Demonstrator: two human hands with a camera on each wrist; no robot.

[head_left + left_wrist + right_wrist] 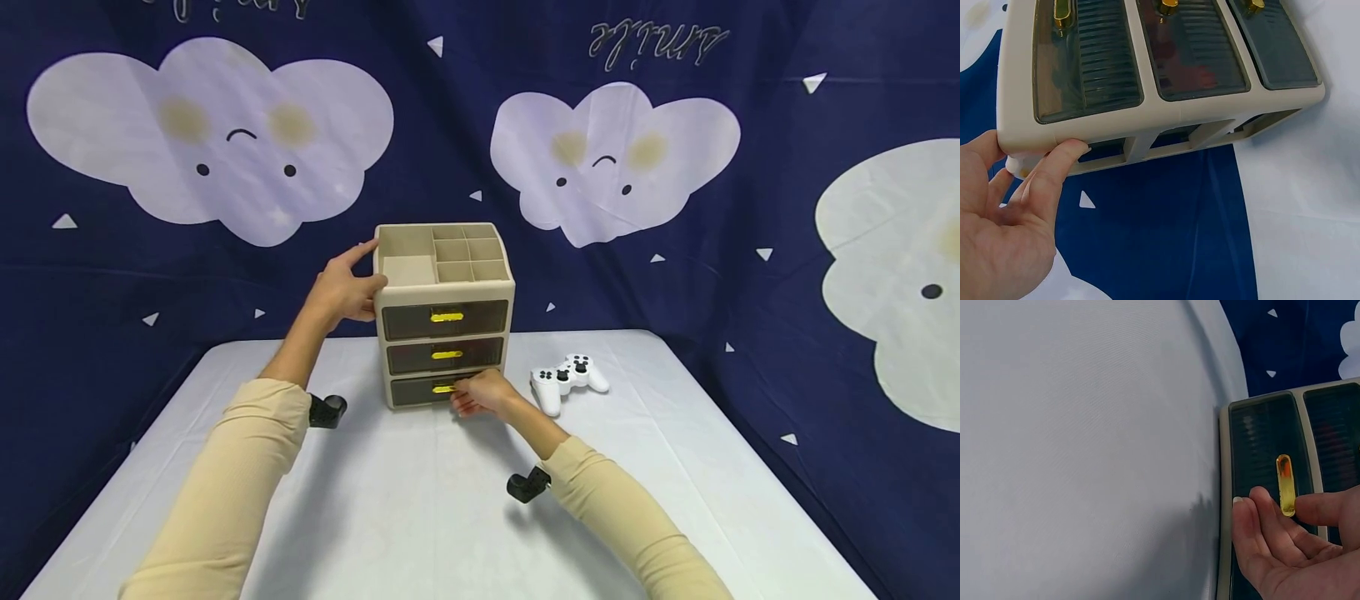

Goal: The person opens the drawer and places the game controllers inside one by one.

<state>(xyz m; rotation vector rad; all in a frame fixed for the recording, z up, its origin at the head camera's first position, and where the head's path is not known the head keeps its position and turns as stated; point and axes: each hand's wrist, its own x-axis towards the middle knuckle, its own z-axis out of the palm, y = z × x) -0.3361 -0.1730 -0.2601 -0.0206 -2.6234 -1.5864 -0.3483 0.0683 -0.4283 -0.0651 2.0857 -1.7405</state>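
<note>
Drawer organizer (446, 339) upright on the white table (420, 500), both hands on it.
Left hand (345, 287) grips its upper left side, thumb and fingers partly spread; right hand (483, 393), nearly closed with fingers bent, pinches one end of the gold bottom handle (1283, 484). All three drawers (405, 322) sit closed. White game controller (567, 377) lies near its right side.

White game controller (564, 377) lying on a white-covered table (405, 517). Behind it, a navy fabric backdrop (442, 125) printed with 3 pale clouds (243, 171), small white triangles (813, 82) and dark "smile" lettering (658, 43).
</note>
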